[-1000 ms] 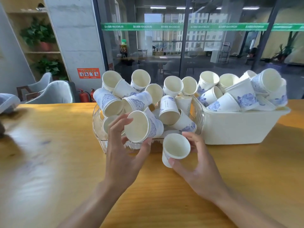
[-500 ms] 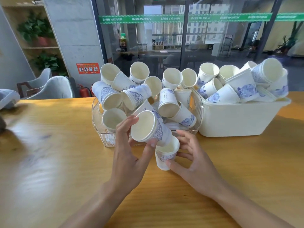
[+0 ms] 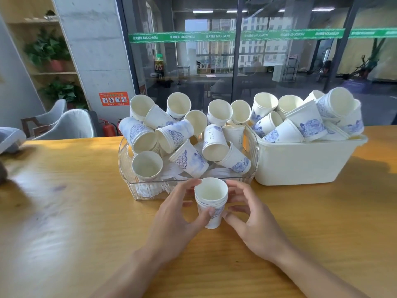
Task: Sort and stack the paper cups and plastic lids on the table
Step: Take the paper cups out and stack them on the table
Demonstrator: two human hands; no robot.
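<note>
Just before the clear bin point(image 3: 137, 186), the nested cup stack point(image 3: 211, 203) stands on the counter point(image 3: 64, 233), left hand point(image 3: 176, 220) and right hand point(image 3: 253, 220) each keeping a grasping grip. Uneven squeezing could tip it or crush rims.

Both hands, left hand point(image 3: 175, 220) and right hand point(image 3: 255, 222), hold nested cups point(image 3: 211, 201) upright on the bench point(image 3: 64, 222), right by the clear bin point(image 3: 129, 168).
</note>
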